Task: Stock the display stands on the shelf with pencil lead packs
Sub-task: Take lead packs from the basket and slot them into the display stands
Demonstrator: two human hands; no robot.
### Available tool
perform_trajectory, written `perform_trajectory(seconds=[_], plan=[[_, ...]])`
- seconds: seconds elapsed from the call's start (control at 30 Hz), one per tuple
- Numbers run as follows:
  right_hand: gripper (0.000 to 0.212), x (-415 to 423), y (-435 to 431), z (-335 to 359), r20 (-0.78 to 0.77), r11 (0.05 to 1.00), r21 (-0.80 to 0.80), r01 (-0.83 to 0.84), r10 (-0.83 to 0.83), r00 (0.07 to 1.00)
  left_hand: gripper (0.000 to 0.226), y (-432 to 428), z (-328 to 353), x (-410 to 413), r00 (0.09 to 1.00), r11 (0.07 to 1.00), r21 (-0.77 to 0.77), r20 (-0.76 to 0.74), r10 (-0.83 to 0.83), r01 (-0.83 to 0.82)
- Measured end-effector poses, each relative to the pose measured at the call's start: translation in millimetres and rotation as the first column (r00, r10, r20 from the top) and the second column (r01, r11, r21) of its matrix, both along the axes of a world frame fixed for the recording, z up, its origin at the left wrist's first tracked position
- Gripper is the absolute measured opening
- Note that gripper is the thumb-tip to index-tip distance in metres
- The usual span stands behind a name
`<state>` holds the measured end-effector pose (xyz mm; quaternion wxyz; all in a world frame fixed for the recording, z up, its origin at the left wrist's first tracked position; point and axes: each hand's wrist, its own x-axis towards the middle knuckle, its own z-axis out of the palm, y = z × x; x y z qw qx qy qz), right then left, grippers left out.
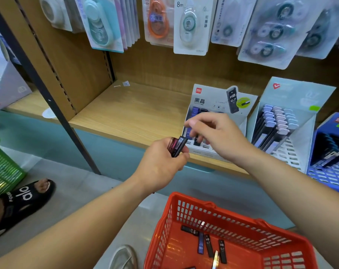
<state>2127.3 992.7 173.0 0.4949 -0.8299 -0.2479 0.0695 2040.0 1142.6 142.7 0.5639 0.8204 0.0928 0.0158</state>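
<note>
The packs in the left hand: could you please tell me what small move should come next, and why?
Probably the right hand should pinch the top pack from the left hand and slot it into the display stand behind: its fingertips are right beside that pack.

Three display stands [209, 94] [292, 94] [337, 123], two baskets [161, 237] [3, 167]

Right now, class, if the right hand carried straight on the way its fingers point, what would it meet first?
Most likely the lead packs gripped in the left hand: the right hand points leftward at their upper ends. Depth is unclear, so it might pass just behind them.
</note>
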Motion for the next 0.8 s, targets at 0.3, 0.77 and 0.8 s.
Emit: perform_trajectory(seconds=[0.3, 0.77, 0.8], plan=[[0.014, -22.3, -53.6, 6.8, -0.216, 0.999, 0.003, 0.042, -0.041, 0.976, 0.016, -39.6, 9.5, 3.0, 0.998, 0.998, -0.036, 0.017, -0.054, 0.055], [0.014, -45.8, -102.4, -23.7, -0.503, 0.954, 0.214, 0.21, -0.077, 0.861, 0.016, -69.3, 8.1, 11.5, 0.993, 0.998, -0.043, 0.107, -0.043, 0.048], [0.011, -45.3, -102.2, -25.5, -0.516, 0.943, 0.245, 0.226, -0.071, 0.854, 0.016, -69.9, 7.3, 13.1, 0.993, 0.997, -0.053, 0.106, -0.043, 0.049]])
